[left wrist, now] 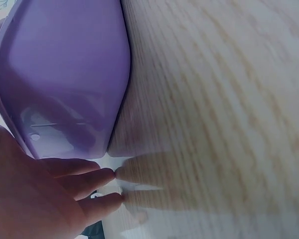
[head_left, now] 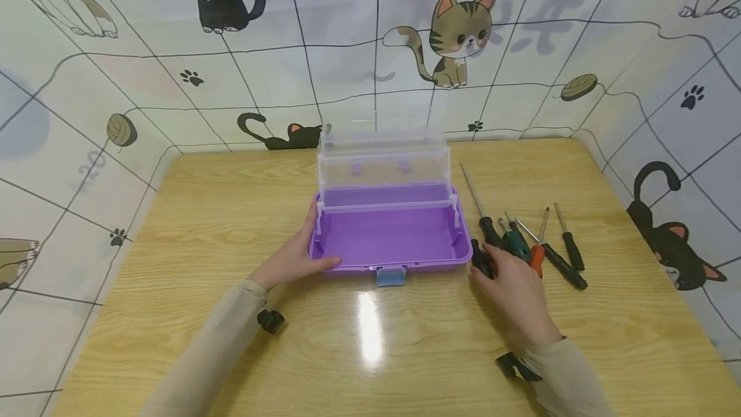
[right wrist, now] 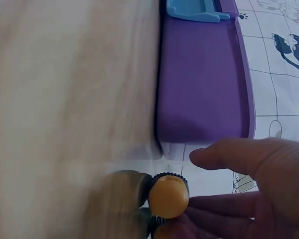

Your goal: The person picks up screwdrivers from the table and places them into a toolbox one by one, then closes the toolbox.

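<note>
The person's two arms reach forward, both in light tan sleeves. The left hand (head_left: pixel 295 257) lies flat, fingers straight and close together, with the thumb pointing to the right. In the left wrist view its fingertips (left wrist: pixel 107 175) are stretched out. The right hand (head_left: pixel 515 285) has its back turned up and its fingers bent down a little. In the right wrist view its fingers (right wrist: pixel 229 154) are loosely curled. The two hands are well apart.

Open box (head_left: pixel 390 237) interior; screwdrivers (head_left: pixel 538 243) perhaps crowding right
</note>
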The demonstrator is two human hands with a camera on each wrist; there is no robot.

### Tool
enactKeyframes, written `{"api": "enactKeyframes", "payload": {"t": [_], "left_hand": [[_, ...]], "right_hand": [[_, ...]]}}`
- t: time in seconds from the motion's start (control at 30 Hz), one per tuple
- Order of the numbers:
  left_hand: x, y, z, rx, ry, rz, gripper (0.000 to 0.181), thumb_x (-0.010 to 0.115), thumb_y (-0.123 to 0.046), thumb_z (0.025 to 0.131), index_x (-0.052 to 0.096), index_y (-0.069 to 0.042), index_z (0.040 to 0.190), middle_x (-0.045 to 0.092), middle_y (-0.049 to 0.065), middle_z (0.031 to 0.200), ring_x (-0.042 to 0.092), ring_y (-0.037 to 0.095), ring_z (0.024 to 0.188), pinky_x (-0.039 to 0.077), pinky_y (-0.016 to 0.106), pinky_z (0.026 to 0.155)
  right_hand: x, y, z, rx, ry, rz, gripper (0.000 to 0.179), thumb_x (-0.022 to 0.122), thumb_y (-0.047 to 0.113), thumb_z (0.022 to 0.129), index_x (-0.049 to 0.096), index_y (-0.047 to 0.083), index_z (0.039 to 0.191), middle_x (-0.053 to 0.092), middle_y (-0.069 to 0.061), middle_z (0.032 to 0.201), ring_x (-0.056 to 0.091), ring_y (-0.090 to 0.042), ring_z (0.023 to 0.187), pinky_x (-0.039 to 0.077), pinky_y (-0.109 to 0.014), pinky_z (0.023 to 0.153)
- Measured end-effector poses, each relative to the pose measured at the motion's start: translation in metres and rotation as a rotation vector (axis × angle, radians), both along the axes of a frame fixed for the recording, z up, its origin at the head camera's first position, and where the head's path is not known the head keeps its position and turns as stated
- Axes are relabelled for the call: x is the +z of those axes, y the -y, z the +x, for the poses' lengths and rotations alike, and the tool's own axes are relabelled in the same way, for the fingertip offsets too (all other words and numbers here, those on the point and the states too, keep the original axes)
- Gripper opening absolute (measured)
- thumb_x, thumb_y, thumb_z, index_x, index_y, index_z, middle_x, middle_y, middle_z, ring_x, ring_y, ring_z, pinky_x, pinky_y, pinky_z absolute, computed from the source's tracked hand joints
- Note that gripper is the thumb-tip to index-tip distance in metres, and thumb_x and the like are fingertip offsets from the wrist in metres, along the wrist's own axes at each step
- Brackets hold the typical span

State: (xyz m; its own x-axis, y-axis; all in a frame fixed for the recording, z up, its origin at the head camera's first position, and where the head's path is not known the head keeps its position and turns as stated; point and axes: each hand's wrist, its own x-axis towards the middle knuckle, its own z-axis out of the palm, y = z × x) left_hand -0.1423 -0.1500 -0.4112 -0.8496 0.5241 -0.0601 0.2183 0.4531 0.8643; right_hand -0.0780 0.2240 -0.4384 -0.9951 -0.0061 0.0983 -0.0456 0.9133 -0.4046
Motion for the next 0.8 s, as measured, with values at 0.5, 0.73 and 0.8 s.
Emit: {"api": "enactKeyframes", "payload": {"t": [0.5,0.73,0.8], "left_hand": [[-0.001,0.001,0.000,0.015,0.004,-0.006,0.112,0.074,-0.026,0.074,-0.018,-0.028,0.139,-0.001,0.010,0.147,0.019,0.036,0.129,0.023,0.046,0.100],[-0.003,0.001,0.000,0.013,-0.006,0.002,0.113,0.074,-0.025,0.073,-0.018,-0.028,0.139,0.001,0.012,0.147,0.021,0.036,0.128,0.024,0.047,0.100],[-0.003,0.001,0.000,0.013,-0.017,-0.002,0.114,0.075,-0.025,0.073,-0.018,-0.027,0.139,-0.001,0.011,0.147,0.019,0.034,0.129,0.022,0.046,0.101]], "right_hand": [[-0.008,0.010,-0.006,-0.054,0.095,-0.074,0.052,0.064,0.018,0.077,0.050,-0.007,0.121,0.056,-0.026,0.103,0.055,-0.041,0.086,0.044,-0.051,0.062],[-0.010,0.012,-0.005,-0.078,0.052,-0.173,0.055,0.060,0.016,0.081,0.042,-0.010,0.126,0.053,-0.027,0.110,0.050,-0.041,0.098,0.040,-0.053,0.074],[-0.010,0.012,-0.004,-0.086,0.047,-0.207,0.055,0.058,0.015,0.082,0.041,-0.010,0.127,0.052,-0.028,0.110,0.049,-0.040,0.099,0.040,-0.053,0.075]]}}
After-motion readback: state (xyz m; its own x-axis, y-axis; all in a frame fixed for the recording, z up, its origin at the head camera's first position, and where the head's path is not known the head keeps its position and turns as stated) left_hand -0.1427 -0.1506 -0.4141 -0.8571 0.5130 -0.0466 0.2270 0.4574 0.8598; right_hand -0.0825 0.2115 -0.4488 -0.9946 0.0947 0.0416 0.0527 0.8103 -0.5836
